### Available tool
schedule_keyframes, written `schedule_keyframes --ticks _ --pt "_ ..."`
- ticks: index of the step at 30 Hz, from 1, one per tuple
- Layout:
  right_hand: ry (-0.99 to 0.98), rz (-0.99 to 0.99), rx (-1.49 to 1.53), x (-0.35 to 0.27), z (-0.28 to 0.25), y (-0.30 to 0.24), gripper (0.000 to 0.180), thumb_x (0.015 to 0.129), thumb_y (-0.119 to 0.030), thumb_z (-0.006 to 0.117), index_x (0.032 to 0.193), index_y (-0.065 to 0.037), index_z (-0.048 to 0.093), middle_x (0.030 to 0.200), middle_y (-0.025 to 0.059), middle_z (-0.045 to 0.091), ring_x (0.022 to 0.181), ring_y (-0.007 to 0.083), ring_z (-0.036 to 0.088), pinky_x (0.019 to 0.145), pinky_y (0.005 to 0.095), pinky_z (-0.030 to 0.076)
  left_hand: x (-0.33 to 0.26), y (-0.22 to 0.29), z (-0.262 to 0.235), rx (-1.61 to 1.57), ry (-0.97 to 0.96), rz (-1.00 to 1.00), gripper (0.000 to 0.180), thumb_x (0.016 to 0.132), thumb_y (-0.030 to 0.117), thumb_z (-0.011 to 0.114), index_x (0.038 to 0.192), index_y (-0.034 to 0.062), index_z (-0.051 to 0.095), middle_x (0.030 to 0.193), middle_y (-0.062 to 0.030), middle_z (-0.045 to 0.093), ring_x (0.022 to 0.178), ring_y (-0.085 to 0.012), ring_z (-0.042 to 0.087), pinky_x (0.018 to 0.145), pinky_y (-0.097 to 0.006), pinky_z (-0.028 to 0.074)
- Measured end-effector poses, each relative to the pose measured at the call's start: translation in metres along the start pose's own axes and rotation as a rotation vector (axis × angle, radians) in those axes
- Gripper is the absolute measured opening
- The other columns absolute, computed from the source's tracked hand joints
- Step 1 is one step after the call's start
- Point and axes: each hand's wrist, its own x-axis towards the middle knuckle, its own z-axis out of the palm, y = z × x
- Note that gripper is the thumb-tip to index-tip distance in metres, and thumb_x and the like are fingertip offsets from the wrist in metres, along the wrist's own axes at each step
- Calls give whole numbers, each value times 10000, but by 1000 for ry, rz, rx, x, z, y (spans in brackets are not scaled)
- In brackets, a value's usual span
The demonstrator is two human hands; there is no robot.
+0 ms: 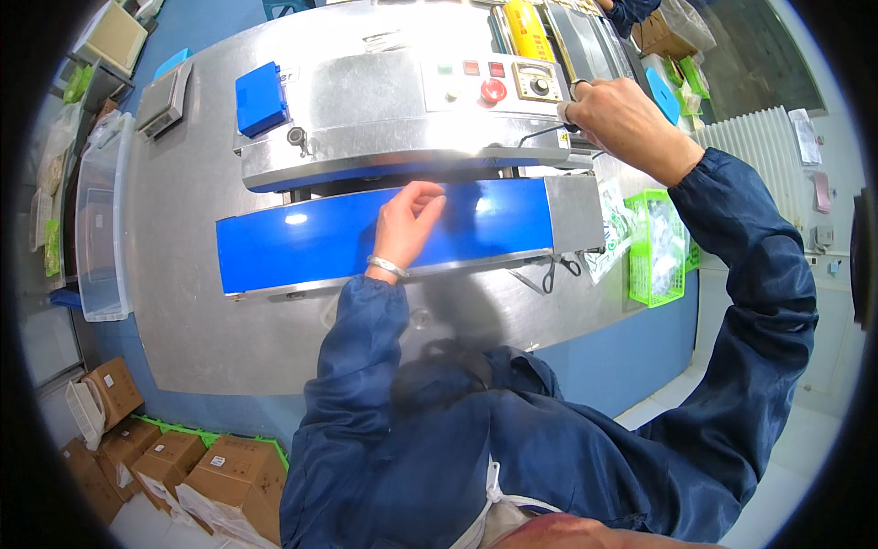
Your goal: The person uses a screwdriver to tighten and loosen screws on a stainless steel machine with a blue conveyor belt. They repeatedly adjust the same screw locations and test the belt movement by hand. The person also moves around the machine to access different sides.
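Note:
A metal machine, which looks like a band sealer [357,101], stands on the steel table, with a blue conveyor belt [302,233] along its near side. My left hand [407,224] hovers over or rests lightly on the belt's middle; its fingers are loosely bent, the thumb a little apart, and nothing shows in them. At the machine's right end, my right hand [626,119] has its fingers curled in beside a thin black cord [541,135]. What those fingers hold, if anything, is hidden. The control panel [466,82], with a red button and a dial, lies left of my right hand.
Scissors [549,274] lie below the belt's right end, beside a green basket [645,261] with plastic bags. A clear bin [102,224] and a scale [165,101] stand left. Cardboard boxes [240,476] sit on the floor. A yellow roll [528,32] and another person's sleeve [633,11] are behind.

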Motion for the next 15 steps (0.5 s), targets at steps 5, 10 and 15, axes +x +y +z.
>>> schedule_keyframes --ticks 5,10,15 --pt "-9 -17 -24 3 -3 -2 103 828 -76 711 925 -45 729 849 140 707 800 244 730 708 338 571 0 -8 -6 9 21 -13 184 940 150 693 1087 40 702 918 -34 708 828 -109 650 758 -256 544" --pt "-90 -35 -15 10 -5 -4 65 819 -105 726 857 -52 730 787 146 708 760 253 729 701 346 571 1 -10 -6 -36 -3 -28 182 943 148 691 1090 41 701 918 -29 706 829 -107 651 745 -253 543" --pt "-186 14 66 25 -6 3 155 772 -156 756 857 -28 737 793 174 712 747 303 721 707 369 568 3 -8 3 -60 -21 -6 184 951 153 682 1097 42 698 933 -32 709 828 -105 652 735 -251 543"
